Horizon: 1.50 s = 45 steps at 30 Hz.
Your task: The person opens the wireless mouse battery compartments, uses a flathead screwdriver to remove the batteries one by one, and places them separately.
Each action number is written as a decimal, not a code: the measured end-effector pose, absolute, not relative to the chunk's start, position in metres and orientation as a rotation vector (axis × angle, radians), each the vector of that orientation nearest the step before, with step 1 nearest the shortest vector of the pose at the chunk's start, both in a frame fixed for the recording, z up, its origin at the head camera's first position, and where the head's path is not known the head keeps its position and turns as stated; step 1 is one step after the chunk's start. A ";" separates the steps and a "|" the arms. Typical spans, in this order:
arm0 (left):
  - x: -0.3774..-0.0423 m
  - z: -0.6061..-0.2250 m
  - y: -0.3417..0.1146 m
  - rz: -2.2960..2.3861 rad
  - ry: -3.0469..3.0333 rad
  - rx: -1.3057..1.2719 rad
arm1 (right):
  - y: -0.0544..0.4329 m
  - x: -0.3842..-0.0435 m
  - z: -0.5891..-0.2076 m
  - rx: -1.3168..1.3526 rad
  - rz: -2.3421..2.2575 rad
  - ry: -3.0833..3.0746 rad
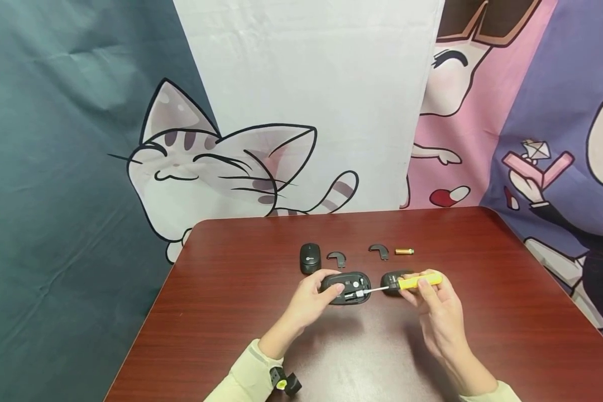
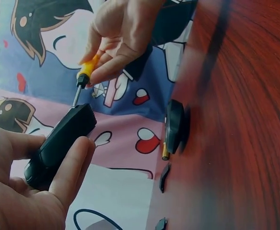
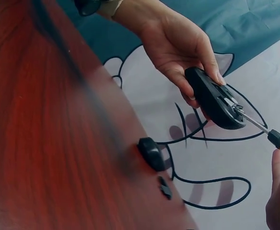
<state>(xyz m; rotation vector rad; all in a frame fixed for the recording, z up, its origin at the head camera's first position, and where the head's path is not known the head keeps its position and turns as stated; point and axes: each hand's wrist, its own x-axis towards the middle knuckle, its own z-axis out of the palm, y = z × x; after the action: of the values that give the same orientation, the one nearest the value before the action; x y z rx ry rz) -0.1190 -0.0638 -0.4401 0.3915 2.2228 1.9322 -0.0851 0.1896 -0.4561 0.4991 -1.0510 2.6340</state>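
My left hand (image 1: 306,301) grips a black computer mouse (image 1: 350,281) by one end, raised over the table with its underside turned up. The battery slot in that underside stands uncovered. Between the fingers of my right hand (image 1: 443,315) is a screwdriver with a yellow handle (image 1: 427,280). Its thin metal shaft (image 3: 254,120) points left, and the tip reaches into the uncovered slot of the mouse, as the right wrist view shows. From the left wrist side, the mouse (image 2: 58,146) lies between thumb and fingers and hides the tip.
On the red-brown table (image 1: 221,312) behind my hands, a second black mouse (image 1: 310,258) stands at left, beside a curved black cover (image 1: 338,257). Farther right are another curved cover (image 1: 379,250) and a gold battery (image 1: 404,251). A third mouse (image 1: 390,277) sits partly hidden behind the screwdriver.
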 end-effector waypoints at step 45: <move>-0.119 -0.444 -0.068 2.044 1.959 0.287 | 0.215 -0.096 -0.431 0.268 2.459 -1.272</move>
<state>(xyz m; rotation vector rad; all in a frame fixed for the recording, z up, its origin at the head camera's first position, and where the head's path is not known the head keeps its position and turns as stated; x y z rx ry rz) -0.1186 -0.0680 -0.4435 0.2866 1.9592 2.0442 -0.0965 0.2154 -0.4306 0.2681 -1.2721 2.4591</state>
